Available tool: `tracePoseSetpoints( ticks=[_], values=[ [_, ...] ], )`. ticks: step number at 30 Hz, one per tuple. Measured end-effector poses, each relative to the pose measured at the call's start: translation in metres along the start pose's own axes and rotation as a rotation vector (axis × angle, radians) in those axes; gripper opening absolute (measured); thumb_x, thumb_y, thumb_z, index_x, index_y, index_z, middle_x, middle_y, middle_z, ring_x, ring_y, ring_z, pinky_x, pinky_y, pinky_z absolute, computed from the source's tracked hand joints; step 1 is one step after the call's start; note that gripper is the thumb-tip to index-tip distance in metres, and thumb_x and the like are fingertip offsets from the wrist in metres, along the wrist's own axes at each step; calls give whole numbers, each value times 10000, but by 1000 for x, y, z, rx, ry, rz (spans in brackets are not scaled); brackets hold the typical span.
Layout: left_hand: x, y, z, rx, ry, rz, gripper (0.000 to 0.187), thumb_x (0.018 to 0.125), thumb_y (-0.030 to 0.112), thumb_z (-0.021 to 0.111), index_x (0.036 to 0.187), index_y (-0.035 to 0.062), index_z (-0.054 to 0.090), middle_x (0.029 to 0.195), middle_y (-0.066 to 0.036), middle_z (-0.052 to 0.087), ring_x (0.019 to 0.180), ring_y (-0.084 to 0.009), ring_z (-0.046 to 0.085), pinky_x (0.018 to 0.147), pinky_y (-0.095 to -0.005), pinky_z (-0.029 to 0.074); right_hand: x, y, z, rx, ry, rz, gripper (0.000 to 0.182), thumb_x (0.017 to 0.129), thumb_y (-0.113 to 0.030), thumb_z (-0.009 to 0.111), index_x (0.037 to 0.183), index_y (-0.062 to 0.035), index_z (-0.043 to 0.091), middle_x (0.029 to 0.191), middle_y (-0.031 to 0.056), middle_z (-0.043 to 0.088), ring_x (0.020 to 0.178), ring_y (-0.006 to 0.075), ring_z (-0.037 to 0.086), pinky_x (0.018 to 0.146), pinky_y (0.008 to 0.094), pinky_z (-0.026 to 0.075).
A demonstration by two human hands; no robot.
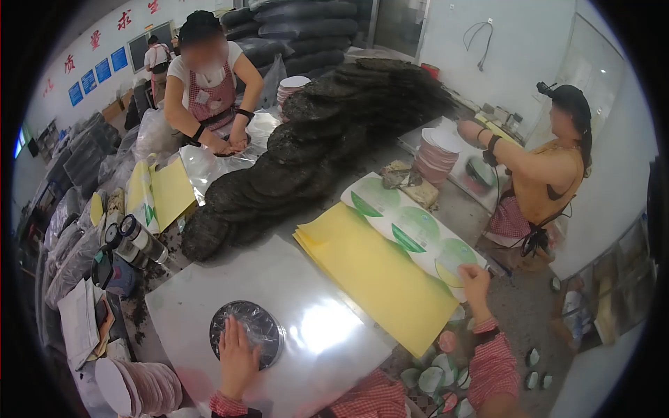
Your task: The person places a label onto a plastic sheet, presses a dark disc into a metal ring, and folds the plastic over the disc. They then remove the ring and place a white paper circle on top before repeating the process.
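My left hand (238, 355) lies flat, fingers stretched, on a dark round cake (268, 324) under clear wrap. This cake rests on a shiny metal sheet (188, 306). Off to the right, my right hand (477, 284) has its fingers pinched at the edge of a round green-and-white sticker (451, 262). More such stickers sit on the white sticker sheet (380, 182). A large yellow sheet (376, 279) lies beside it, partly over the metal.
A long heap of dark, dried-seaweed-like cakes (313, 132) crosses the table. Stacks of white discs (437, 157) and round paper pieces (139, 386) stand around. Jars (143, 240) are at left. One co-worker (209, 83) works opposite, another (550, 160) at right. Stickers (432, 378) litter the floor.
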State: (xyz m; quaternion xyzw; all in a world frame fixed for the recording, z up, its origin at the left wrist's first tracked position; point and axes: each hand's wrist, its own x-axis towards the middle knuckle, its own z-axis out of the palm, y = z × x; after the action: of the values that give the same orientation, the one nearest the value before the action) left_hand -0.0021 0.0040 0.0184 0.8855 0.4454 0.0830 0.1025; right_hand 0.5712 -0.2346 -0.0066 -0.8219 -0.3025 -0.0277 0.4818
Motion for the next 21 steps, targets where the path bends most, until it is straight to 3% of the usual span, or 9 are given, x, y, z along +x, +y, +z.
tracePoseSetpoints(
  ticks=[3,4,5,7,9,12,15,17,21],
  values=[
    [0,4,-7,16,22,25,719,908,283,676,1436,-126,407,1577,-297,304,1491,-419,275,1193,-528,247,50,151,-59,489,802,32,217,958,-109,671,1100,52,694,1046,122,714,896,171,654,845,306,518],
    [-1,5,-8,-23,23,11,738,907,294,680,1448,-118,395,1574,-295,311,1485,-424,284,1194,-532,248,51,197,-101,665,746,16,298,1005,-194,617,1133,70,672,1037,138,714,894,194,656,846,314,532],
    [0,7,-9,-69,29,-15,744,910,297,680,1465,-102,385,1580,-293,302,1490,-421,272,1199,-534,241,52,167,-112,311,987,223,352,1024,-217,579,1237,60,624,1088,158,701,905,222,675,873,333,545],
    [0,17,-18,20,87,-40,754,918,333,666,1488,-68,378,1594,-273,291,1501,-406,256,1204,-529,233,22,-23,-53,320,691,326,422,1047,-241,529,1340,62,542,1266,171,645,1054,257,641,918,400,518],
    [0,17,-21,83,68,-15,761,929,383,640,1507,-35,375,1612,-241,281,1513,-379,244,1210,-521,224,-7,10,58,312,210,-20,492,1022,-206,557,1458,6,473,1425,167,557,1214,283,593,1023,440,476],
    [0,6,-7,35,26,0,769,938,426,615,1507,-33,378,1605,-226,307,1511,-373,250,1210,-515,224,-119,-170,176,223,-778,-388,665,872,-178,710,1465,-9,463,1533,223,423,1410,411,414,1143,463,382],
    [2,9,-4,236,-8,3,636,936,355,618,1438,-11,487,1527,-192,445,1464,-356,347,1196,-496,267,-169,-289,217,216,-975,-1060,800,820,-372,781,1433,34,466,1487,285,444,1405,411,422,1112,482,411],
    [-8,-6,15,-606,195,8,546,924,298,667,1396,50,551,1430,-142,558,1360,-299,500,1132,-431,387,-182,-309,230,255,-1038,-1109,837,841,-431,752,1429,76,439,1486,292,440,1404,416,418,1129,488,388],
    [-2,3,11,-746,198,-38,579,846,217,769,1378,95,574,1366,-110,616,1284,-267,568,1074,-391,445,-189,-316,232,-3,-1080,-1210,943,862,-581,671,1412,138,409,1457,329,444,1385,435,425,1173,501,322]
  ],
)
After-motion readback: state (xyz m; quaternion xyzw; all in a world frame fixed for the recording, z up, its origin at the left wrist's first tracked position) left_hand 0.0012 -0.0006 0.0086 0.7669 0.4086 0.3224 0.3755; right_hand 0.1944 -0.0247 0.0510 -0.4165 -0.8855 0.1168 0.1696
